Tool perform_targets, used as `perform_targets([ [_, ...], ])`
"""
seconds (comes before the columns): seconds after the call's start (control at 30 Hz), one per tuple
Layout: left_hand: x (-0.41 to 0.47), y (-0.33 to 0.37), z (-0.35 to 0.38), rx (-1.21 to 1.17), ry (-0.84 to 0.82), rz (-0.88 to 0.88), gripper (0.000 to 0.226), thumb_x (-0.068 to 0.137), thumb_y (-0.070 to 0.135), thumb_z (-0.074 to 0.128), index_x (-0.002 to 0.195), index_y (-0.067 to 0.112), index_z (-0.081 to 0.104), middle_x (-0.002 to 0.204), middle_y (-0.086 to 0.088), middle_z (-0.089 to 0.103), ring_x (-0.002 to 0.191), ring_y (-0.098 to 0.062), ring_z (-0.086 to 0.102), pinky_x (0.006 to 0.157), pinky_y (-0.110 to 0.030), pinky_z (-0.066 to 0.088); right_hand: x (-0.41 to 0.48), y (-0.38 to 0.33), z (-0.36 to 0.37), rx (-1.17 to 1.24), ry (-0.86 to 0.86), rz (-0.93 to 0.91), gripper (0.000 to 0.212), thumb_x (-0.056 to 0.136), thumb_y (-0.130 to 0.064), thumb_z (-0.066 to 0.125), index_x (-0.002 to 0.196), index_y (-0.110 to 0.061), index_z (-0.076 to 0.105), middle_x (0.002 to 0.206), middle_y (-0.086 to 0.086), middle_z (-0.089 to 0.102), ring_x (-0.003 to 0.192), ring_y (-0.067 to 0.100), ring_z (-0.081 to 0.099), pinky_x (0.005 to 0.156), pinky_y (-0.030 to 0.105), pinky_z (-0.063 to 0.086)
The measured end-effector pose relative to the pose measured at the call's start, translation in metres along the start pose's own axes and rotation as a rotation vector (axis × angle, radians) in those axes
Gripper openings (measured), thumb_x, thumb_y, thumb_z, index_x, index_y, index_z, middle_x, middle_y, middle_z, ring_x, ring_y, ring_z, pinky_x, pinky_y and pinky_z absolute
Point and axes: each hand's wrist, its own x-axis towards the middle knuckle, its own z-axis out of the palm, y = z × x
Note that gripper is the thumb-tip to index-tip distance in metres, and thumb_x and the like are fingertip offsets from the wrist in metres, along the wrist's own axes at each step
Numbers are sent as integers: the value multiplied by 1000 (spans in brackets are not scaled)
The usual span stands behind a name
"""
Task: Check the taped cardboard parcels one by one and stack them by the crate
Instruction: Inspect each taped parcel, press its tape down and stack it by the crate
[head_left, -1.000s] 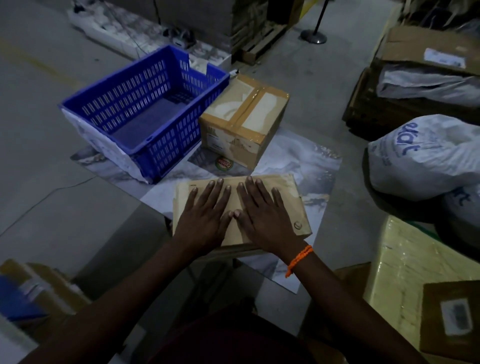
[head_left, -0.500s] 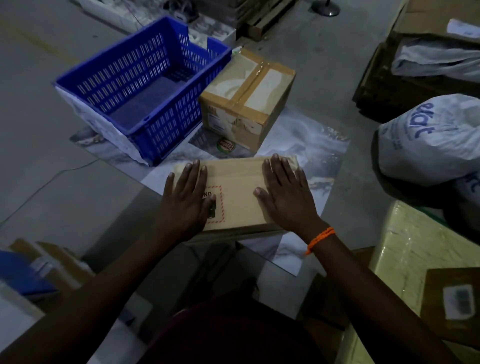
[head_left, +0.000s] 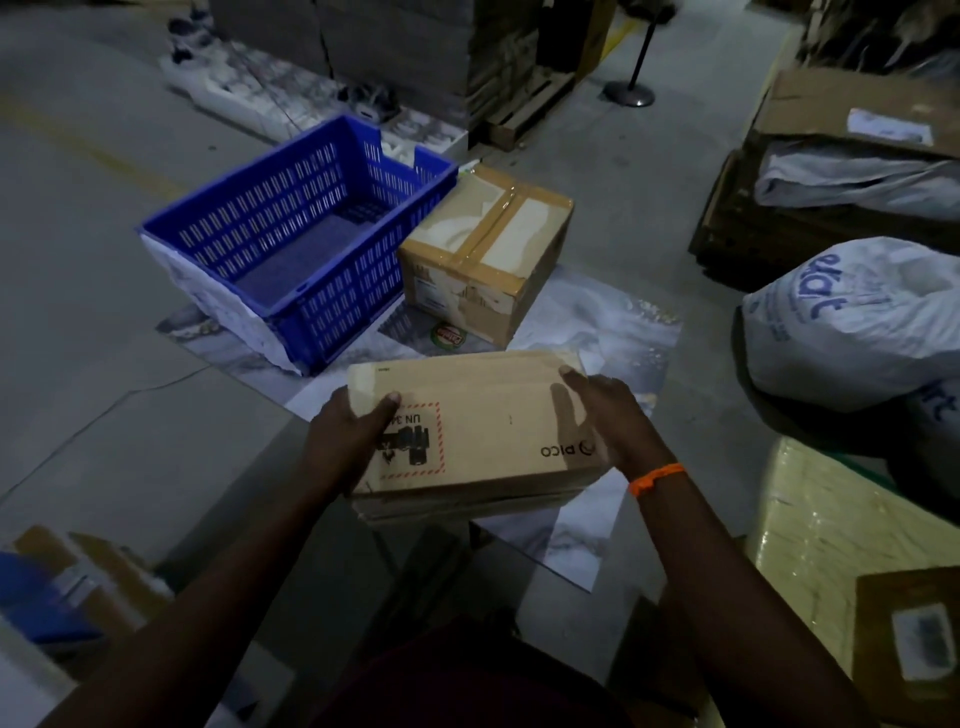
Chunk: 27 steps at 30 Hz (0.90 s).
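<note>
Two hands are in view, the left hand (head_left: 349, 435) and the right hand (head_left: 605, 410), and one orange wristband (head_left: 655, 476). There is one blue crate (head_left: 291, 236). Two taped cardboard parcels sit in the work area: the flat parcel (head_left: 483, 434) and the cube-shaped parcel (head_left: 485, 254). One printed sheet (head_left: 597, 322) lies on the floor. Two white sacks (head_left: 852, 322) show at the right, one yellow wrapped bundle (head_left: 831, 525), and one stanchion post (head_left: 629, 88)

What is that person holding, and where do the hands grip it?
A flat cardboard parcel, held by its two short ends: the left hand at the end with the red-hatched label, the right hand at the opposite end.
</note>
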Motion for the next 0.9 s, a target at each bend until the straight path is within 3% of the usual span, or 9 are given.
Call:
perform_targets([
  [0.1, -6, 14, 3, -54, -9, 51, 39, 94, 44, 66, 127, 23, 60, 112, 1, 74, 97, -15, 72, 90, -50, 58, -11, 8, -6, 188, 66, -35, 43, 104, -52, 51, 121, -15, 65, 110, 8, 68, 89, 23, 63, 68, 34, 47],
  [0.17, -9, 19, 11, -91, 3, 92, 39, 94, 38, 68, 129, 23, 57, 115, 0, 72, 100, -15, 71, 88, -47, 60, -22, 22, -9, 320, 125, -53, 46, 99, -58, 52, 120, -20, 67, 109, 3, 68, 95, 23, 63, 77, 36, 50],
  [0.27, -15, 21, 21, -217, -32, 115, 49, 91, 42, 71, 133, 28, 51, 122, 2, 68, 107, -13, 69, 83, -43, 61, -38, 50, -17, 530, 236, -65, 36, 94, -61, 51, 100, -27, 63, 103, 4, 69, 98, 25, 66, 85, 42, 51],
  [0.4, -30, 6, 32, -423, -50, 40, 47, 91, 53, 67, 129, 27, 55, 129, 4, 63, 117, -16, 63, 86, -40, 56, -60, 81, -15, 747, 274, 23, 27, 109, -42, 46, 111, -19, 61, 105, 2, 68, 103, 24, 65, 73, 36, 52],
  [0.53, -50, -20, 42, -378, -76, -99, 59, 87, 70, 56, 117, 19, 59, 118, -3, 64, 106, -22, 64, 88, -43, 55, -79, 120, 3, 555, 373, 123, 56, 91, -68, 61, 84, -12, 63, 83, 13, 68, 82, 27, 68, 74, 48, 55],
  [0.67, -70, -42, 47, -302, -99, -103, 49, 92, 62, 59, 104, 14, 65, 97, -5, 71, 89, -14, 69, 76, -34, 52, -98, 145, 19, 363, 400, 135, 53, 95, -42, 71, 60, -17, 40, 54, 1, 42, 55, 13, 44, 61, 37, 37],
  [0.77, -66, -47, 45, -237, -119, -89, 38, 100, 45, 56, 114, 11, 66, 103, -5, 72, 94, -18, 70, 75, -33, 53, -98, 154, 22, 310, 356, 143, 44, 95, -37, 72, 66, -14, 49, 63, 1, 51, 65, 17, 51, 63, 35, 39],
  [0.83, -48, -44, 48, -231, -105, -117, 41, 99, 44, 60, 127, 14, 61, 117, -8, 68, 104, -26, 67, 84, -43, 57, -87, 154, 21, 324, 328, 152, 29, 93, -38, 74, 87, -11, 65, 86, 3, 68, 83, 20, 64, 74, 34, 50],
  [0.9, -24, -31, 52, -186, -81, -126, 45, 98, 39, 63, 138, 20, 55, 126, -3, 63, 111, -25, 63, 92, -50, 56, -71, 146, 18, 289, 301, 129, 35, 92, -41, 75, 110, -12, 68, 108, 4, 72, 100, 21, 66, 86, 34, 52],
])
